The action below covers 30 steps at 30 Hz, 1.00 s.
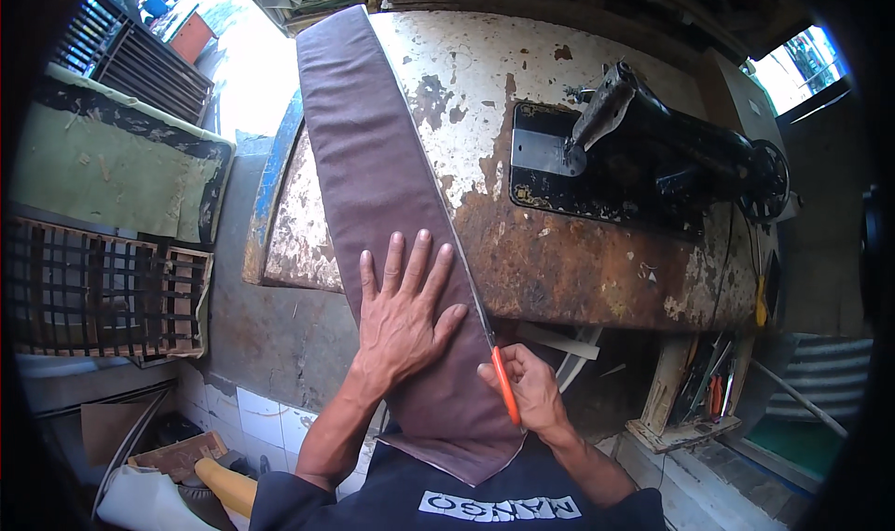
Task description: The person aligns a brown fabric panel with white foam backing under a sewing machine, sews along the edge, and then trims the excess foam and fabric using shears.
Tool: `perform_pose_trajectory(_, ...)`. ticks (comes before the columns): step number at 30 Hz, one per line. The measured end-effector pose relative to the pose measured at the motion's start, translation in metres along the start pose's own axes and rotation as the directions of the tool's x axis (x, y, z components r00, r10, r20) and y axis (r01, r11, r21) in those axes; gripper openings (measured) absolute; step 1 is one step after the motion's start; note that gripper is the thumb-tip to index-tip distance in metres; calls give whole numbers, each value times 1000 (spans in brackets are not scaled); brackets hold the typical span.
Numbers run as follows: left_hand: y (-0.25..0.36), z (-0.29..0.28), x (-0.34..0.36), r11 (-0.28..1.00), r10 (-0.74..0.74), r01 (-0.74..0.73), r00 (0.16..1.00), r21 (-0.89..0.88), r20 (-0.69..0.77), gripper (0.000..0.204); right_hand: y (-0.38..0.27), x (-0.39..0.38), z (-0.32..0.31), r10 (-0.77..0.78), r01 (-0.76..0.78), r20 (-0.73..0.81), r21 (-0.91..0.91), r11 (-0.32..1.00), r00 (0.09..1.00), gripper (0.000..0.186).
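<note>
A long strip of brown-maroon fabric (373, 149) runs from the far end of the worn table down to my lap, with a pale edge along its right side. My left hand (406, 312) lies flat on it, fingers spread. At the strip's right edge, just off the table's near side, my right hand (527, 386) grips a slim orange-handled tool (505, 386). Its short dark metal tip touches the pale edge. The tool's exact kind cannot be made out. The strip's near end is a loose, pointed flap of cloth over my dark shirt.
A black sewing machine (671, 149) stands on the right of the paint-chipped table (578, 270). At left are a green-covered panel (112, 167) and a webbed wooden frame (103, 289). A wooden holder (685, 428) with several hand tools sits below the table at right.
</note>
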<state>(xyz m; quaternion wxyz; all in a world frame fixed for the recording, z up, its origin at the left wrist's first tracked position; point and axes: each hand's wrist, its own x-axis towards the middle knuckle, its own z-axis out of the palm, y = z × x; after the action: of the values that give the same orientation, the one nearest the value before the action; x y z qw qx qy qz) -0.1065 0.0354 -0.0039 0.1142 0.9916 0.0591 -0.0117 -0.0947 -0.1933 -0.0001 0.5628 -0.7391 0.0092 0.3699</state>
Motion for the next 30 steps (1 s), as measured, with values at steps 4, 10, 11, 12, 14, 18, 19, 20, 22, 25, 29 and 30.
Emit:
perform_pose_trajectory(4,3,-1,-8,1000,14,-14,1000,-18,8,77,-1,0,0,94,-93,36,-20,995,995,46)
perform_pose_trajectory(10,8,0,-15,999,21,-21,1000,-29,12,77,-1,3,-1,48,-48,17,-9,999,999,45)
perform_pose_trajectory(11,8,0,-17,999,21,-21,1000,-32,13,77,-1,4,-1,81,-79,51,-44,996,995,43)
perform_pose_trajectory(12,9,0,-18,999,18,-18,1000,-31,12,77,-1,4,-2,167,-160,61,-115,980,984,41)
perform_pose_trajectory(14,10,-1,-20,999,23,-22,999,-44,24,77,1,5,-3,90,-84,73,-79,993,993,48)
perform_pose_trajectory(18,9,-1,-19,999,19,-18,1000,-49,19,76,9,2,-9,-4,11,75,-87,996,997,56)
perform_pose_trajectory(19,9,0,-19,999,20,-19,1000,-50,15,74,12,-1,-13,16,-9,70,-99,995,997,56)
perform_pose_trajectory(20,9,0,-19,999,17,-16,1000,-47,18,73,15,-6,-18,8,3,147,-75,997,989,56)
perform_pose_trajectory(22,9,2,-19,999,15,-14,1000,-52,4,71,20,-14,-22,2,11,219,-54,998,976,55)
perform_pose_trajectory(25,10,4,-20,998,4,-4,1000,-62,-4,69,23,-19,-19,59,-58,180,-12,998,982,52)
perform_pose_trajectory(29,10,3,-20,998,14,-15,1000,-66,-16,68,17,-11,-4,-31,27,134,32,999,991,50)
perform_pose_trajectory(30,9,2,-20,998,15,-16,1000,-65,-16,68,14,-10,-3,-40,35,138,36,999,990,50)
